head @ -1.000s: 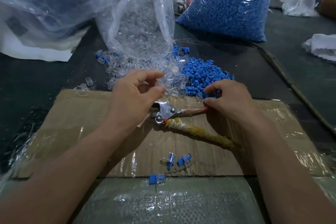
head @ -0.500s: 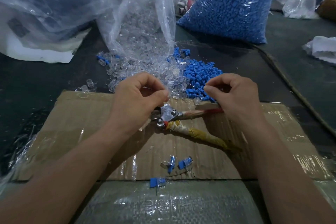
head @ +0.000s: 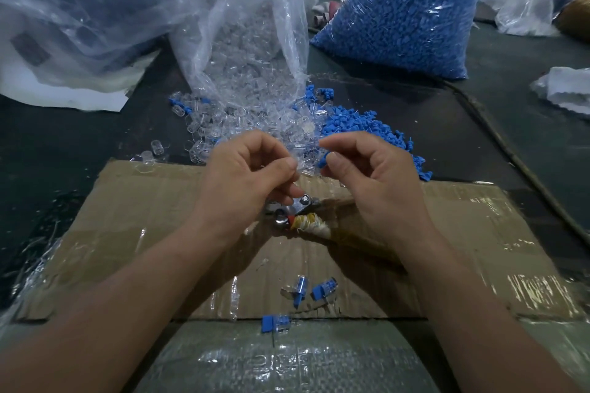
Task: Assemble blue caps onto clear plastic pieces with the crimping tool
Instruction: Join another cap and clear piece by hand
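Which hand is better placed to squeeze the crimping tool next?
Probably the right hand: the wrapped handles of the crimping tool run under it, while the left hand sits over the metal head, pinching a clear piece. The right pinches a blue cap.

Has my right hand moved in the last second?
Yes: the right hand came off the handle of the tape-wrapped metal crimping tool and shifted left, pinching a blue plastic cap.

small assembly wkshop, bulk bags of blue caps (head: 412,9) (clear pcs (head: 245,51) too)
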`<action>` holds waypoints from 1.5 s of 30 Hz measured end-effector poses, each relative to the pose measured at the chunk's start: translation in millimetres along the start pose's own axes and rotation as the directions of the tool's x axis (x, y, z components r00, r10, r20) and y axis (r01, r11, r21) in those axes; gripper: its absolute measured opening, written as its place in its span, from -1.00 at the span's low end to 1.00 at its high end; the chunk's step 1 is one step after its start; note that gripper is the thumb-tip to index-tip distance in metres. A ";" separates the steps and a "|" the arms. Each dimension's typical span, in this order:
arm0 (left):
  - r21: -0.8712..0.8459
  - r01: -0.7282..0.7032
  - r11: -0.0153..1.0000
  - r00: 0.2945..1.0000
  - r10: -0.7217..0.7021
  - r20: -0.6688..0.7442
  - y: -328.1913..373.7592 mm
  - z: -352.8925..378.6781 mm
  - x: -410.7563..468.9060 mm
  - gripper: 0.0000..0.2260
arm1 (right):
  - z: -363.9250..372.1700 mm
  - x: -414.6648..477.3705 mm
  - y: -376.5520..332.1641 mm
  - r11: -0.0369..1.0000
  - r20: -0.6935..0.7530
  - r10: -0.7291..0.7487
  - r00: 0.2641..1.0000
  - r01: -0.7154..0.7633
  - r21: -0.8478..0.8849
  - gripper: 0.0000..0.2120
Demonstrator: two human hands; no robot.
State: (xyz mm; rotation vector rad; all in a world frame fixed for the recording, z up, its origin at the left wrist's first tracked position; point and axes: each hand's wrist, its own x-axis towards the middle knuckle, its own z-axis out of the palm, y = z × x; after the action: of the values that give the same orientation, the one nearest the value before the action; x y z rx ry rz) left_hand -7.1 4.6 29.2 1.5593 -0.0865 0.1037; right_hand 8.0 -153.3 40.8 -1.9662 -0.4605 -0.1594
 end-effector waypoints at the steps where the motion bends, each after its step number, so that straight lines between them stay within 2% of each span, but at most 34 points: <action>1: 0.000 0.000 1.000 1.000 0.000 0.000 -0.4 -0.1 0.1 -0.89 | 0.8 0.1 0.2 1.000 0.010 0.010 1.000 -0.010 -0.005 -0.71; 6: 0.042 0.006 0.999 1.000 -0.006 0.008 -0.6 1.0 -0.1 -0.92 | 2.5 0.0 1.8 0.996 0.011 0.063 0.998 -0.063 0.055 -0.77; 10: 0.051 0.008 0.999 1.000 -0.007 -0.026 -0.3 1.7 -0.1 -0.89 | 4.6 -2.2 0.1 1.000 -0.014 -0.014 1.000 0.014 0.021 -0.78; 17: -0.015 0.030 0.999 0.999 -0.031 -0.044 -2.1 1.7 1.1 -0.90 | 7.9 -4.4 -2.3 0.994 -0.097 -0.066 0.993 0.074 0.080 -0.78; 22: -0.062 0.048 0.997 0.999 -0.049 -0.012 -2.9 3.5 0.1 -0.86 | 12.9 -5.6 -2.9 0.989 -0.137 -0.131 0.982 0.120 -0.088 -0.77; 25: -0.083 0.057 0.995 0.998 -0.056 0.014 -2.4 3.9 0.0 -0.85 | 13.9 -5.4 -3.1 0.983 -0.161 -0.161 0.974 0.144 -0.116 -0.83; 32: -0.147 0.103 0.984 0.995 -0.101 0.022 -3.3 1.8 2.9 -0.88 | 8.4 -4.8 -3.8 0.995 -0.063 -0.081 0.995 0.085 0.052 -0.88; 35: -0.084 0.060 0.995 0.997 -0.056 0.046 -2.2 2.9 1.3 -0.90 | 8.0 -5.0 -3.5 0.993 -0.047 -0.066 0.997 0.070 0.093 -0.90; 37: -0.051 0.043 0.998 0.997 -0.039 0.065 -1.2 4.1 0.0 -0.85 | 9.0 -5.2 -3.1 0.994 -0.047 -0.062 0.997 0.066 0.085 -0.89; 41: -0.125 0.079 0.989 0.994 -0.069 0.083 -1.1 3.8 0.7 -0.85 | 7.7 -3.7 -2.6 0.996 -0.070 -0.036 0.997 0.042 0.077 -0.78; 43: -0.130 0.085 0.988 0.992 -0.071 0.103 -1.0 3.4 0.4 -0.84 | 6.4 -2.6 -2.6 0.990 0.001 0.021 1.000 -0.021 0.137 -0.70; 45: -0.116 0.091 0.989 0.989 -0.076 0.128 -0.6 2.8 0.0 -0.83 | 5.4 -2.3 -2.5 0.974 0.069 0.045 0.997 -0.059 0.219 -0.72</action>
State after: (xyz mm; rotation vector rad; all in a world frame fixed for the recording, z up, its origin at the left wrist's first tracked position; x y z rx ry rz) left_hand -7.0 1.8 28.7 1.4446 -0.1224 -0.0631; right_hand 4.5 -148.1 39.9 -1.7665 -0.4478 -0.0109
